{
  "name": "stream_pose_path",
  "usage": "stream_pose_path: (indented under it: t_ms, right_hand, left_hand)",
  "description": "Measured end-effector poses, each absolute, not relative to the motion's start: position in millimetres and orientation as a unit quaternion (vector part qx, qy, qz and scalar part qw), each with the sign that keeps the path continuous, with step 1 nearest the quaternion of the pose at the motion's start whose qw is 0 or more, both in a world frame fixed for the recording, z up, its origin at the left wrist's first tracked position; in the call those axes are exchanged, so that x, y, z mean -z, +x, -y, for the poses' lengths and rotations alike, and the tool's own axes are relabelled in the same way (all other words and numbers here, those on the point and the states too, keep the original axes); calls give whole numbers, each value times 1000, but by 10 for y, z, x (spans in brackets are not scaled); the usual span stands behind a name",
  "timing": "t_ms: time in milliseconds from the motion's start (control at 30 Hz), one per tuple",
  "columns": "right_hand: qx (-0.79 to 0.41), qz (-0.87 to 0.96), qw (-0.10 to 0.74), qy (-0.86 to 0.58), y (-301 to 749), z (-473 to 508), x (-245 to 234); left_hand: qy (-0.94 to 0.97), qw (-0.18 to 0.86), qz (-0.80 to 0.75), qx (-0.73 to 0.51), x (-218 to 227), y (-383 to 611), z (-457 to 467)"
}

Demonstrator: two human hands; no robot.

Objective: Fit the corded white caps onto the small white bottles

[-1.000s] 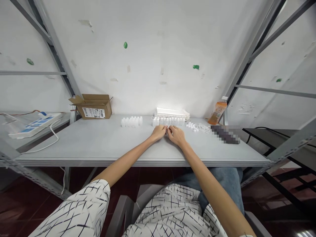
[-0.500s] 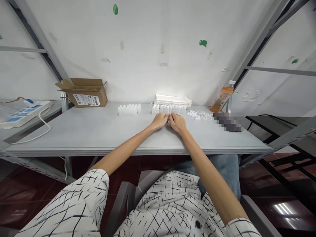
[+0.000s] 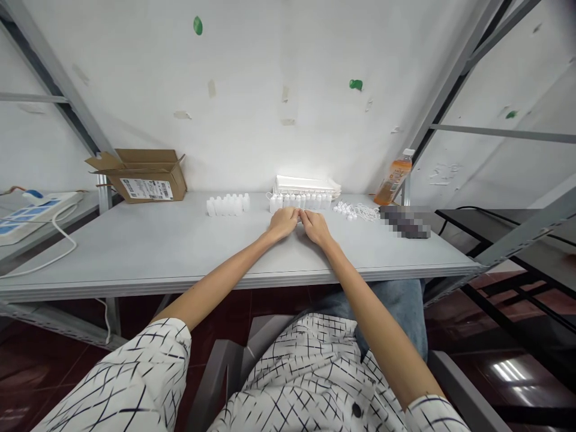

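Two bare hands rest side by side on a grey desk [image 3: 171, 246], a little back from its middle. The left hand [image 3: 282, 223] and the right hand [image 3: 315, 228] lie knuckles up, fingers curled inward so that the fingertips [image 3: 294, 214] of both meet. They are too small and too bunched to tell whether they pinch anything between them. The fingertips sit at the near side of a row of small white bottles [image 3: 300, 200], touching it or just short of it. This row stands upright close to the desk's back edge, roughly midway along it. Right behind the row, against the wall [image 3: 270, 72], lies a stack of flat white trays [image 3: 306, 183]. To the left along the back edge, apart from the hands, stands a second cluster of white bottles [image 3: 227, 205]. To the right of the row lies a scatter of small white caps [image 3: 354, 210]. Beyond them sits a blurred dark object [image 3: 405, 221], near the desk's back right corner. An orange drink bottle [image 3: 395, 178] leans at that corner. An open cardboard box [image 3: 140, 174] sits at the back left corner. A power strip [image 3: 27, 211] lies on a shelf off the desk's left edge.
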State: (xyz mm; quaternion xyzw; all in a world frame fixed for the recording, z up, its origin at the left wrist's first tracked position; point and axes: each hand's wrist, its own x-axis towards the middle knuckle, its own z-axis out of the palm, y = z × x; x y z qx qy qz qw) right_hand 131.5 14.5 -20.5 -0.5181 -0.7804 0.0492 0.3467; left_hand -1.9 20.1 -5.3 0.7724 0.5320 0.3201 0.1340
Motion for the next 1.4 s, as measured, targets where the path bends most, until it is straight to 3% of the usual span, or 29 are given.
stream_pose_path:
  t_ms: [400,533,667,867,1033,1100,1200,1300,1400]
  right_hand:
    - [-178,709,443,-520,1295,-160,178]
    - [-163,664,487,-543,1293,-114,139]
    - [-95,680,472,-553,1299,-92,144]
    - [70,734,390,-552,1261,-66,189]
    - [88,749,363,-548,1245,-44,192]
    - [81,744,368,-552,1238,-50,185]
    - [29,731,394,-556,1228,-77,171]
    - [-96,718,409,-556,1237,-111,166]
    - [-205,705,399,-550,1260,-123,173]
  left_hand:
    - [781,20,-535,-321,42,45,-56]
    - [768,147,-499,-372,27,43,-106]
    - [740,302,-463,-383,40,14,-154]
    - [719,304,-509,-364,53,-20,-154]
    - [713,334,-496,-366,24,-11,-122]
    - [726,293,-506,-363,16,0,-114]
    - [759,146,-528,-353,24,21,-108]
    - [771,36,-548,-324,57,38,-91]
    - [778,-6,-562,-280,89,41,-73]
